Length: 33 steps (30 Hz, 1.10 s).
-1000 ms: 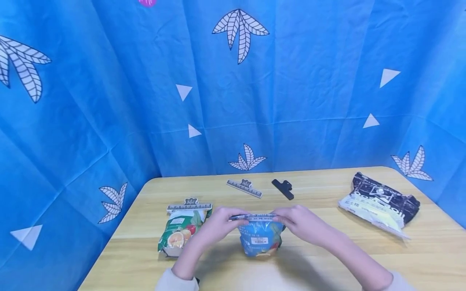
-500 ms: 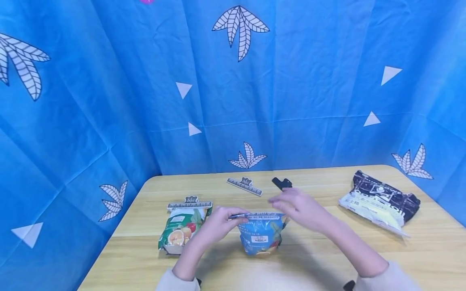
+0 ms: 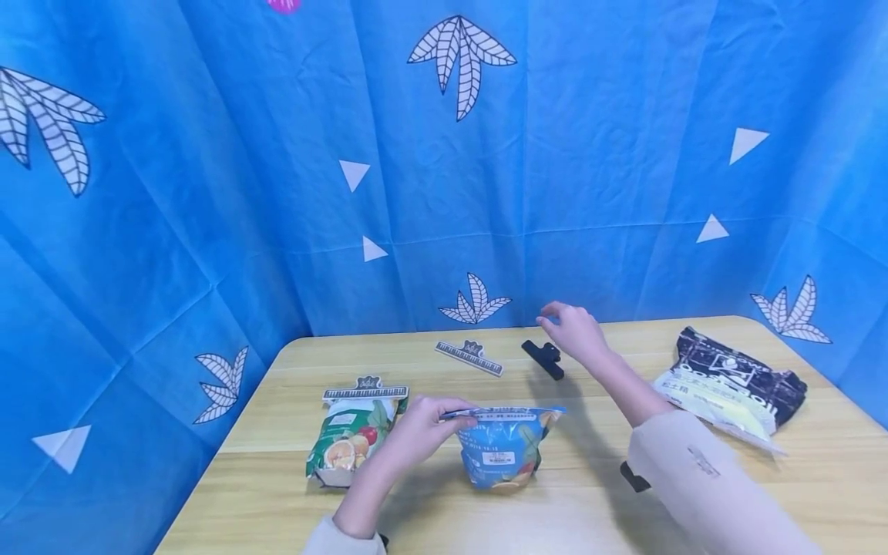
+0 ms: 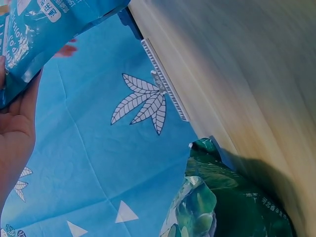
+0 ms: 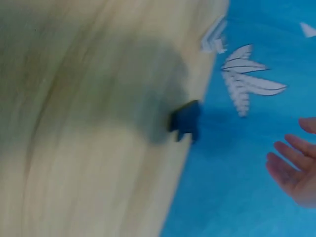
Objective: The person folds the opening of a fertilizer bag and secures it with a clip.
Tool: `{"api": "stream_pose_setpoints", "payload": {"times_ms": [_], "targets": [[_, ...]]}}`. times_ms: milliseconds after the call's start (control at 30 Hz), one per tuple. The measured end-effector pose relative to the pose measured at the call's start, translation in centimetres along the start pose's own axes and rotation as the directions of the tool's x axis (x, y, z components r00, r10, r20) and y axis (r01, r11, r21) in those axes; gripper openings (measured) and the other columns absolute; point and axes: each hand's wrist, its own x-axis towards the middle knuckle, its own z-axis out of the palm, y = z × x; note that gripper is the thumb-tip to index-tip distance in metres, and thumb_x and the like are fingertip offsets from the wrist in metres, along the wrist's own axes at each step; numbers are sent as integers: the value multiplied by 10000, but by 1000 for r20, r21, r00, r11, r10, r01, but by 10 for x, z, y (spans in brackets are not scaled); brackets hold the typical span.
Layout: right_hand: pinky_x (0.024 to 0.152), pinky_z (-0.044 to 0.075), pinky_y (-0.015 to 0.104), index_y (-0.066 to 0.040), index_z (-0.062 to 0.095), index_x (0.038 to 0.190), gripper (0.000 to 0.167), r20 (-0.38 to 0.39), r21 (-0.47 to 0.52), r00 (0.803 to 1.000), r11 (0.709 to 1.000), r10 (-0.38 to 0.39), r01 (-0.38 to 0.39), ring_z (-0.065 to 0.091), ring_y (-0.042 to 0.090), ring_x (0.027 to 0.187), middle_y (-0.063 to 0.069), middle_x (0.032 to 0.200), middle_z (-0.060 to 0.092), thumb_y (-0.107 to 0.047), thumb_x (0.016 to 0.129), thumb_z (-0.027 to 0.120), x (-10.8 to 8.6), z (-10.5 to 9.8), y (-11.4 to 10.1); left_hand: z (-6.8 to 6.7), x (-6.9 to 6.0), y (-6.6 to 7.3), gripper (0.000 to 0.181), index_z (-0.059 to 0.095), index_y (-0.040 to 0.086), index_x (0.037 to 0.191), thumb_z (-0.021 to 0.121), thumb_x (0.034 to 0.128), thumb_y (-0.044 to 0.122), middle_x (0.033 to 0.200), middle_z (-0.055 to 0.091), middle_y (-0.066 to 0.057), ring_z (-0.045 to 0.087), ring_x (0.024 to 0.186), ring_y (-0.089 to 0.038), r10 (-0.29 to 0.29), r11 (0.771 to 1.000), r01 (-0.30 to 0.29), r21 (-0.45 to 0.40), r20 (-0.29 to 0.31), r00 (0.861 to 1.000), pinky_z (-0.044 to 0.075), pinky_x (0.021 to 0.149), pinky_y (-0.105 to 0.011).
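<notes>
My left hand [image 3: 425, 430] pinches the folded top edge of a blue bag [image 3: 501, 451] at its left corner; the bag stands upright on the table. In the left wrist view the left hand [image 4: 19, 123] grips the blue bag [image 4: 44, 39] at the left edge. My right hand [image 3: 574, 333] is in the air, just right of a black clip [image 3: 543, 359], with relaxed fingers and nothing held. The right wrist view shows the right hand [image 5: 298, 165] apart from the blurred black clip [image 5: 185, 120].
A green bag [image 3: 350, 443] with a piano-pattern clip [image 3: 365, 391] across its top lies on the left. Another piano-pattern clip [image 3: 469, 358] lies at the back of the wooden table [image 3: 236, 493]. A black and white bag [image 3: 735, 385] is on the right.
My right hand has let go of the blue bag's right corner and moved away toward the back, beside the black clip. The left hand has stayed at the bag's left corner.
</notes>
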Motion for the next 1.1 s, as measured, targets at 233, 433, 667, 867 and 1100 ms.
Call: {"api": "stream_pose_setpoints", "payload": {"times_ms": [233, 433, 667, 867, 1100], "targets": [[878, 401, 502, 114, 461, 1231, 474, 175, -20, 967, 982, 186, -185, 474, 436, 1083, 296, 1217, 493, -243, 925, 520, 13, 34, 32, 1, 0, 0, 200, 693, 96, 1046, 633, 868, 163, 1020, 667, 8, 610, 924, -90, -31, 999, 31, -14, 0, 1000, 481, 784, -234], [809, 439, 445, 158, 462, 1168, 498, 246, -44, 931, 963, 269, -266, 531, 382, 948, 318, 1114, 521, -261, 910, 544, 13, 53, 48, 1, -1, -1, 199, 691, 106, 1050, 633, 868, 159, 1022, 664, 23, 607, 918, -78, -46, 999, 45, -17, 0, 999, 479, 785, -233], [646, 451, 379, 76, 534, 1001, 330, 226, -115, 923, 949, 311, -292, 530, 298, 778, 210, 913, 563, -201, 850, 630, 14, 62, 53, 1, 0, -1, 197, 690, 115, 1048, 631, 869, 172, 1023, 664, 27, 603, 929, -82, -50, 998, 50, -24, 2, 999, 476, 796, -242], [683, 472, 402, 94, 483, 1047, 347, 215, -42, 921, 945, 325, -324, 546, 333, 825, 257, 972, 555, -79, 783, 628, 11, 58, 52, 2, 0, 0, 194, 689, 106, 1047, 630, 868, 150, 1017, 665, 26, 605, 919, -75, -38, 999, 38, -24, -4, 999, 476, 794, -238], [762, 469, 405, 184, 458, 1067, 364, 272, 87, 904, 927, 331, -365, 541, 364, 864, 322, 1001, 533, -45, 813, 584, 5, 50, 57, 2, 0, -1, 195, 689, 103, 1050, 625, 874, 155, 1019, 665, 26, 603, 920, -73, -43, 999, 43, -28, -5, 999, 476, 792, -236]]}}
